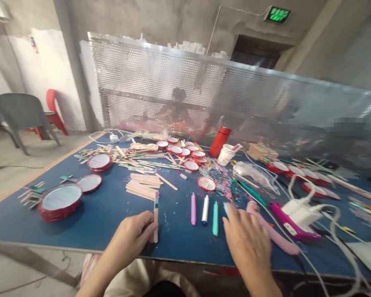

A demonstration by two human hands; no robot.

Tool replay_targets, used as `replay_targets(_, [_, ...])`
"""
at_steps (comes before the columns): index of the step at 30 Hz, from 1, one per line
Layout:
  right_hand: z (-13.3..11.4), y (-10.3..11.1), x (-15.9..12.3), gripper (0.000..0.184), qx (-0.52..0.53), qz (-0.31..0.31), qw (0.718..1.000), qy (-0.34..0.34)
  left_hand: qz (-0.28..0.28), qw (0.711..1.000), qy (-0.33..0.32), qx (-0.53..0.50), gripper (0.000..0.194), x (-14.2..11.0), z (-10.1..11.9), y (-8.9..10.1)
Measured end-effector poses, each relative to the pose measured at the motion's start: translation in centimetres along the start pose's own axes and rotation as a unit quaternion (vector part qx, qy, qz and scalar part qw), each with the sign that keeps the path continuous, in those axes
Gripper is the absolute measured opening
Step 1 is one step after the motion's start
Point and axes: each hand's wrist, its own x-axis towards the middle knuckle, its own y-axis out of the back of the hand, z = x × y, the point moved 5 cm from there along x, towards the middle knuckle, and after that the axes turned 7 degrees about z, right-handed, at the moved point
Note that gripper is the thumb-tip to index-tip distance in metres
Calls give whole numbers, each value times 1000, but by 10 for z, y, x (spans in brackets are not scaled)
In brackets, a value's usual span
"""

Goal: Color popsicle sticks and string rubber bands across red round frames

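Note:
My left hand [132, 233] is shut around a wooden craft stick [156, 218] with coloured bands near its top end, its lower end resting on the blue tabletop [176, 243]. My right hand [247, 243] lies spread with its fingers apart, and its fingertips are next to a pale blue tube [225, 209]. Between my hands lie a pink tube [193, 209], a white tube with a blue end [205, 209] and a teal tube [215, 218]. Right of my right hand are a long pink strip [273, 230] and a magenta glue gun [292, 222].
A white power adapter [301, 212] and cables lie at the right. Further off are stacked craft sticks [143, 186], red-rimmed round lids [60, 202], a red flask [219, 142] and a paper cup [226, 154]. A perforated metal screen [173, 78] stands behind the table.

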Motion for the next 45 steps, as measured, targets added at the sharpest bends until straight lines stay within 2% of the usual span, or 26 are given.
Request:
replay_targets(3, [5,-11,-6,22,-6,13,998,54,6,1000,4,-7,33,-1,4,1])
replay_targets(5, [6,-19,-8,21,8,21,998,61,11,1000,5,-19,31,-2,4,2])
replay_targets(11, [9,-32,-6,22,69,-12,997,-10,15,1000,11,-25,30,-5,3,0])
replay_targets(13, [6,-27,-2,22,95,-5,995,-14,13,999,12,-27,30,-5,3,0])
replay_targets(15, [4,-14,2,24,174,28,983,-46,11,999,11,-29,30,-6,3,0])
replay_targets(16, [2,-5,3,23,248,45,965,-78,10,999,11,-30,30,-6,3,0])
replay_targets(17, [-1,2,3,21,339,55,932,-118,9,999,12,-31,30,-6,4,0])
replay_targets(18, [-6,8,1,18,438,44,884,-157,8,999,13,-32,30,-6,4,1])
replay_targets(20, [-25,15,-3,19,602,-15,767,-222,8,999,15,-32,30,-6,5,1])
replay_targets(22, [-53,24,-5,24,704,-63,673,-218,8,999,17,-31,30,-6,5,2])
replay_targets(23, [-66,28,-4,26,735,-70,642,-207,9,999,18,-31,30,-6,5,2])
replay_targets(24, [-77,32,-2,27,754,-64,623,-199,9,999,19,-33,29,-6,5,2])
replay_targets(25, [-86,35,0,27,761,-48,616,-199,9,999,18,-36,29,-7,5,1])
replay_targets(27, [-98,40,6,17,747,7,630,-212,9,999,16,-44,29,-7,6,0])
replay_targets(29, [-108,46,10,3,720,54,661,-206,8,998,16,-59,30,-7,5,-1])
replay_targets(31, [-115,53,12,16,703,87,681,-185,9,997,24,-72,29,-6,4,-2])
replay_targets(35, [-119,60,8,12,682,160,691,-178,7,997,25,-78,28,-6,3,-3])
replay_targets(37, [-120,59,6,16,657,168,710,-192,5,997,16,-79,29,-6,3,-4])
replay_targets(40, [-121,56,7,11,631,144,732,-213,5,997,8,-78,28,-6,3,-4])
replay_targets(45, [-124,60,11,10,606,153,762,-170,7,997,7,-77,27,-7,2,-6])
